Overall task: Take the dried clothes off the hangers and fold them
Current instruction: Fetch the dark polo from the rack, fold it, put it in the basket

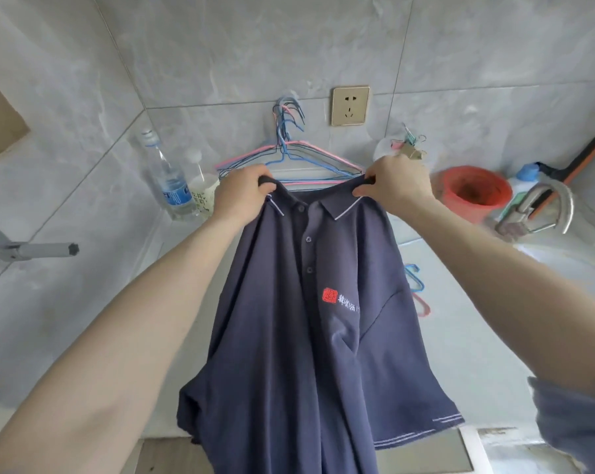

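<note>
A navy polo shirt (302, 336) with a red logo on the chest hangs in front of me, its front facing me, off any hanger. My left hand (241, 196) grips its left shoulder by the collar. My right hand (397, 184) pinches the other shoulder at the same height. The shirt's hem drops below the frame's bottom edge. Behind the collar, several thin wire hangers (285, 159) in pink, blue and black hang bare on a wall hook.
Two plastic bottles (172, 179) stand at the left against the tiled wall. A wall socket (350, 106) is above the hangers. A red bucket (474, 191) and a metal tap (542, 208) are at the right. More hangers (417, 289) lie on the white counter (477, 319).
</note>
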